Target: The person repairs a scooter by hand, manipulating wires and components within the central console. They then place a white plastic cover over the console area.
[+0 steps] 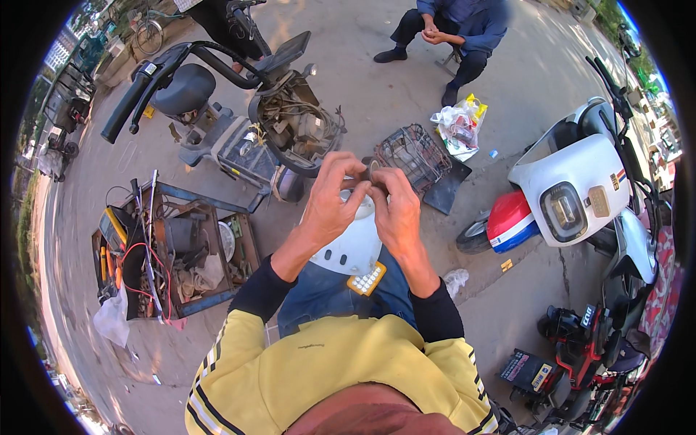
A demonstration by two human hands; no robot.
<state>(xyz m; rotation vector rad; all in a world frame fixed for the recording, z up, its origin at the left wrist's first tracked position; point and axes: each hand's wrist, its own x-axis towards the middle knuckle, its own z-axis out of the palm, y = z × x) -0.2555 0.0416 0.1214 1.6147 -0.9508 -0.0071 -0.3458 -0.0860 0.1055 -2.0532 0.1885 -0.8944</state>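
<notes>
My left hand (333, 203) and my right hand (396, 208) meet over my lap, fingertips pinched round a small, dark, round-edged part (368, 169). What exactly it is, I cannot tell. Beneath them a white plastic panel (344, 248) with two dark oval holes rests on my thighs, its top partly hidden by my hands. Below the panel, a yellow piece dotted with white squares (366, 279) lies on my lap.
An open tool tray (199, 304) is at left, a partly stripped scooter (225, 148) ahead. A wire basket (409, 156) and plastic bag (458, 127) lie beyond my hands. A white scooter (551, 170) stands right. A seated person (478, 36) and a standing person (210, 18) are ahead.
</notes>
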